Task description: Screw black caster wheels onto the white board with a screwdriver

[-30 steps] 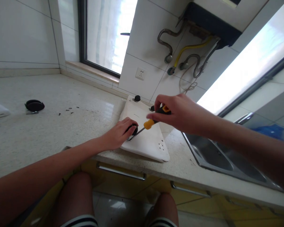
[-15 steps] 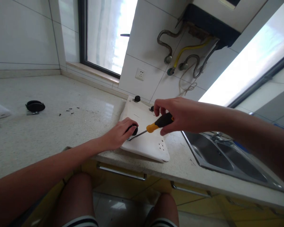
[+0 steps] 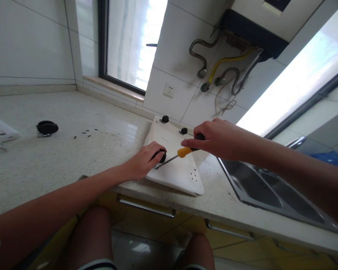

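Observation:
A white panel (image 3: 177, 173) lies on the counter at its front edge. My left hand (image 3: 144, 159) is closed around a black caster wheel (image 3: 162, 156) at the panel's near left corner. In my right hand (image 3: 211, 138) is a yellow and black screwdriver (image 3: 184, 151), its shaft slanting down to the caster's base. The fingers wrap the handle; the tip is too small to make out. Two more black casters, one at the far left corner (image 3: 165, 119) and one at the far right (image 3: 184, 131), stand on the panel. Several holes show at its near right corner.
A loose black caster (image 3: 47, 127) and several small dark screws (image 3: 83, 132) lie on the counter (image 3: 59, 165) to the left. A white power strip (image 3: 1, 129) sits at the far left. To the right is a steel sink (image 3: 242, 180).
My right hand's grip on the screwdriver handle has shifted, with the fingers now closed tighter around it. My left hand stays on the caster. The view has shifted slightly.

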A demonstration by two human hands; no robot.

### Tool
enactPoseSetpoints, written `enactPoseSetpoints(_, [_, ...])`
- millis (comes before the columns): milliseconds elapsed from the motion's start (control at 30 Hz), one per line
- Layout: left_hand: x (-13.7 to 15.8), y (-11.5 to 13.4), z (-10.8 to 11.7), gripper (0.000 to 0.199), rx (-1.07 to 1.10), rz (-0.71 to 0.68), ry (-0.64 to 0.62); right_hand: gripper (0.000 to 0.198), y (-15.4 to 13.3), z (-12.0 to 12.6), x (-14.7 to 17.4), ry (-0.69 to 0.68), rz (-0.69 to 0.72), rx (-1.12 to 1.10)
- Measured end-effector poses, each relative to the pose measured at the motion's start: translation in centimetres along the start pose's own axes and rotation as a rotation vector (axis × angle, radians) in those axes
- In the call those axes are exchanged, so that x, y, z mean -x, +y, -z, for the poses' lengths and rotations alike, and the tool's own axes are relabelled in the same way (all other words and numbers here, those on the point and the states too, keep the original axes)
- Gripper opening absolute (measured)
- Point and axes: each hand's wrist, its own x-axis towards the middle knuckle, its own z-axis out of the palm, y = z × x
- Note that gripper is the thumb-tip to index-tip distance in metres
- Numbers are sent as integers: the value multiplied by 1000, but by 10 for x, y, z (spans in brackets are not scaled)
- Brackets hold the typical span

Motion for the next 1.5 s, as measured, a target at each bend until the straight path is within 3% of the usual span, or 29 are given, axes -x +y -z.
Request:
enactPoseSetpoints(133, [0,0,0,42,-1,6,-6,55,7,5,1,-30,77,-80])
enactPoseSetpoints(267, [0,0,0,41,-3,4,0,70,11,7,2,-20,-36,-67])
enactPoseSetpoints(433, [0,1,0,41,-1,4,-2,55,13,6,7,-34,101,-183])
enactPoseSetpoints(567, [0,1,0,42,5,0,2,74,11,0,10,58,-16,-67])
enactPoseSetpoints(733, [0,-1,-1,43,1,-5,7,60,8,-3,15,37,176,-204])
enactPoseSetpoints(867, [0,0,-1,42,9,-1,8,73,8,-7,14,117,-24,-102])
enactPoseSetpoints(1000, [0,1,0,42,0,10,-6,51,13,-5,16,-29,174,-266])
enactPoseSetpoints(1067, [0,1,0,42,-5,3,-7,47,12,-4,17,-20,218,-291])
enactPoseSetpoints(1233, [0,0,0,42,-5,-8,-1,71,10,-7,17,4,-1,-181])
enactPoseSetpoints(1400, [-1,1,1,47,4,-12,5,51,9,-5,21,21,279,-276])
enactPoseSetpoints(1500, [-1,2,1,49,11,-14,3,58,2,-7,22,100,157,-220])
